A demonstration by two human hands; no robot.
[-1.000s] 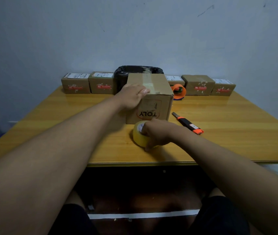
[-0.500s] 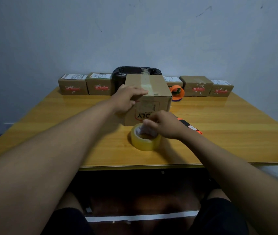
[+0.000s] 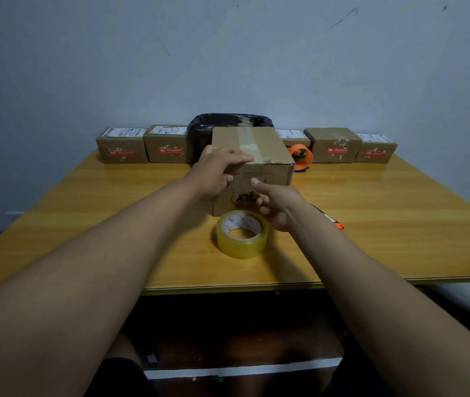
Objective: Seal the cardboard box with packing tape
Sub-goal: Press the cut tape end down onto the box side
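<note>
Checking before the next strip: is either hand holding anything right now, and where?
The left hand rests on the cardboard box, fingers flat across its near top edge. The right hand holds nothing; the tape roll lies free.

On the near side of the cardboard box (image 3: 252, 167): upside-down dark letters "LY" inside a red-orange rounded outline, the rest of the word hidden behind the right hand (image 3: 278, 203). On the inner ring of the tape roll (image 3: 242, 234): small print, too blurry to read. On the small boxes (image 3: 122, 149) in the row at the back of the desk (image 3: 400, 224): red marks on the fronts and white stickers on the tops, all too small to read. No numbers plain enough to read anywhere.
</note>
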